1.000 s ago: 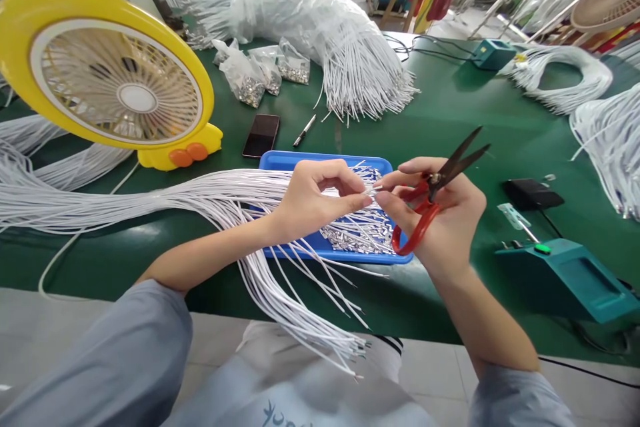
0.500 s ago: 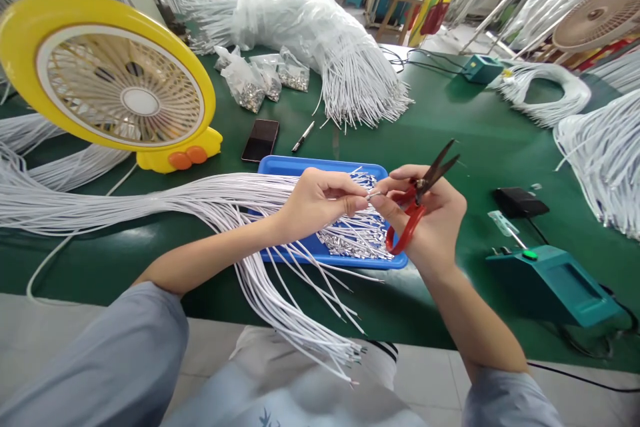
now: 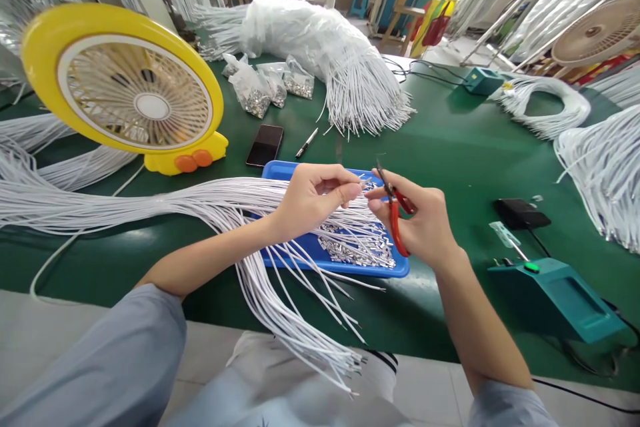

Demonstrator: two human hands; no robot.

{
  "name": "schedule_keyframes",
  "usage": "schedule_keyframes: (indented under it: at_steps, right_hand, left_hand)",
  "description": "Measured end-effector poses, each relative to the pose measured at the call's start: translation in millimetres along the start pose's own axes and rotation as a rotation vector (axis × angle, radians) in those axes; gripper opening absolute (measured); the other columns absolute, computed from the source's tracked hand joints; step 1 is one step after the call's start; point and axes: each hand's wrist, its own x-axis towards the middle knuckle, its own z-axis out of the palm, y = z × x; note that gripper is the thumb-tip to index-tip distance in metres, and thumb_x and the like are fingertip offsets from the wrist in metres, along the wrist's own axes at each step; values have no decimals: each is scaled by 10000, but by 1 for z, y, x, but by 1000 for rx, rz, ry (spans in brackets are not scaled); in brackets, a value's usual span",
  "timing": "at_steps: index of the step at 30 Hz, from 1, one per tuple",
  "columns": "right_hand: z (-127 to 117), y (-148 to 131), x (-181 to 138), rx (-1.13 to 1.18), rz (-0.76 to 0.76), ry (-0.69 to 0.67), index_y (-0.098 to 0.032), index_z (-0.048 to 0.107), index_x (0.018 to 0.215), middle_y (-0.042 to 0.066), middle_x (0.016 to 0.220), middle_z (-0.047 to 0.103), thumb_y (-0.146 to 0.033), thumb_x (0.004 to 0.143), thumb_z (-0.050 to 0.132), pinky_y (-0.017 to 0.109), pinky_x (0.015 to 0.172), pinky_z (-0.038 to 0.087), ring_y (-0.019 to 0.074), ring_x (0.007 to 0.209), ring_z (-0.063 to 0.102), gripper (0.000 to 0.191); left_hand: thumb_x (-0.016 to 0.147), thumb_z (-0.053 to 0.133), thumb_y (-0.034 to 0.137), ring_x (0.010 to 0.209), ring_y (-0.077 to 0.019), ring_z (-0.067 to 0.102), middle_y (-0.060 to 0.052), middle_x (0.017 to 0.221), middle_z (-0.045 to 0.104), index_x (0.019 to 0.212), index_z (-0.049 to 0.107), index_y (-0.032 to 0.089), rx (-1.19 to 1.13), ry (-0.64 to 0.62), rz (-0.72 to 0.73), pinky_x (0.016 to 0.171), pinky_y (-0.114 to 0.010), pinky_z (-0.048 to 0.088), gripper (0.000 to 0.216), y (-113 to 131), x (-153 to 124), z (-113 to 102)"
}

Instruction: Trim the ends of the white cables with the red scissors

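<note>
My left hand (image 3: 313, 199) pinches the end of a thin white cord above the blue tray (image 3: 320, 250), fingers closed on it. My right hand (image 3: 417, 222) grips red-handled scissors (image 3: 395, 210), blades pointing up and away, and its fingertips meet the left hand's at the cord tip. A thick bundle of white cords (image 3: 150, 204) runs from the left across the tray and hangs over the table's near edge. Small metal pieces (image 3: 357, 250) lie in the tray under both hands.
A yellow fan (image 3: 125, 90) stands at the left, with a phone (image 3: 265, 144) and a pen (image 3: 306, 142) behind the tray. A teal device (image 3: 555, 294) and a black box (image 3: 521, 212) sit at the right. Bagged cords (image 3: 310, 40) and more cord bundles (image 3: 600, 167) lie on the green table (image 3: 450, 140).
The scissors have swung from pointing right and up to nearly edge-on, blades upright. Both hands stayed together over the tray, and the view shifted slightly.
</note>
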Motion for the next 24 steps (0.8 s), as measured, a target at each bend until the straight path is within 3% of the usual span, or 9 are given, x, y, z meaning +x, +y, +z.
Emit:
schedule_keyframes:
  at_steps: [3,9,13,24]
  right_hand:
    - [-1,-2,-1,-90,-47,-79,-205,665,1158,-2,719,712,-277,781,698,238,532,498,111,518,578,386]
    - [-2,-4,-2,-240,-82,-103,-205,662,1148,57,900,745,-350,767,699,309,652,520,201,724,683,409]
    - [-2,-6,-2,-305,-99,-106,-209,670,1142,48,834,732,-387,778,689,292,584,468,183,648,652,405]
    - [-4,-7,-2,-290,-77,-152,-226,668,1152,35,839,724,-361,771,692,290,630,475,178,669,640,405]
  left_hand:
    - [822,685,310,545,-78,531,-16,613,603,731,689,117,15,5,2,506,-188,467,214,0,0,-1]
    - [830,679,276,572,-77,528,-17,643,611,773,705,121,3,-19,27,534,-187,471,167,-4,-1,-1]
    - [823,674,212,609,-85,557,-29,687,647,805,717,128,1,-33,77,570,-194,487,96,-5,-2,0]
    - [798,673,164,689,-120,587,-50,746,678,828,745,151,111,-27,136,617,-233,498,79,-9,-3,-1]
